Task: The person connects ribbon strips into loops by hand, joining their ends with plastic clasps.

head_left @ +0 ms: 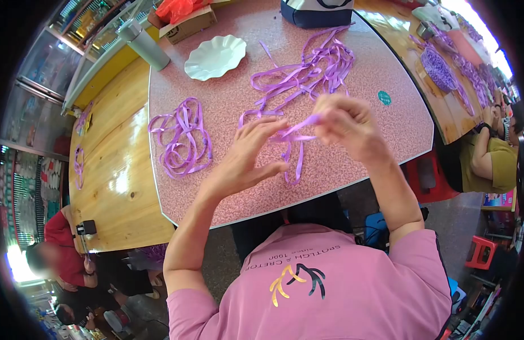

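Observation:
A flat purple ribbon [299,126] is pinched between the fingertips of my right hand [351,126], which is slightly blurred. Facing it, my left hand [245,154] has its fingers stretched out and its thumb apart. Part of the ribbon passes near those left fingers; whether they touch it I cannot tell. Below, loose ends of ribbon [298,164] lie on the pink speckled table [239,204]. Beyond my hands spreads a tangled heap of purple ribbons [332,62]. To the left lies a looser coil of purple ribbon [185,139].
A white scalloped dish [215,57], a grey-green tumbler [144,45], a cardboard box [188,25] and a navy-and-white bag [317,14] stand along the far side. Co-workers sit at both sides, one in a red top [65,249]. A purple-filled basket [440,68] is at right.

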{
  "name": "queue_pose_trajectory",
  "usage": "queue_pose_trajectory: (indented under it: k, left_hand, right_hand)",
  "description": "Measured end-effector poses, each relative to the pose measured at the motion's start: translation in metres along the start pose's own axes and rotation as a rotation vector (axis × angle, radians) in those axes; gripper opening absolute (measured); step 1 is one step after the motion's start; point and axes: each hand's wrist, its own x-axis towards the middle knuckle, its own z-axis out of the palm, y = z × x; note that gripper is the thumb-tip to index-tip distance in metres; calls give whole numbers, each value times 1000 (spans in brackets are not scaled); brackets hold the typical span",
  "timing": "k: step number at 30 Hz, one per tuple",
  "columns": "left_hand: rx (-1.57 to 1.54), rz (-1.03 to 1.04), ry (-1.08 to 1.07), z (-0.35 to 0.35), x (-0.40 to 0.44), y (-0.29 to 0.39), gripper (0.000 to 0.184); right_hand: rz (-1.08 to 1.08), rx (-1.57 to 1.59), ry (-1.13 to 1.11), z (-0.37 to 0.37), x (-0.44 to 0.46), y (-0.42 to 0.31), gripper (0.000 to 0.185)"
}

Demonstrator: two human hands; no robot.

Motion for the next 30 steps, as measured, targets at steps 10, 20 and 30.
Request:
queue_pose_trajectory:
  k: [10, 20, 30]
  left_hand:
    - [-76, -67, -189, 0, 54, -50, 23]
    - [116, -183, -387, -37, 74, -40, 16]
    - [81, -490, -297, -94, 3, -57, 14]
  right_hand:
    - [-239, 364, 355, -122, -53, -50, 24]
    - [-177, 378, 740, -207, -99, -23, 20]
    - [177, 3, 947, -284, -123, 33, 31]
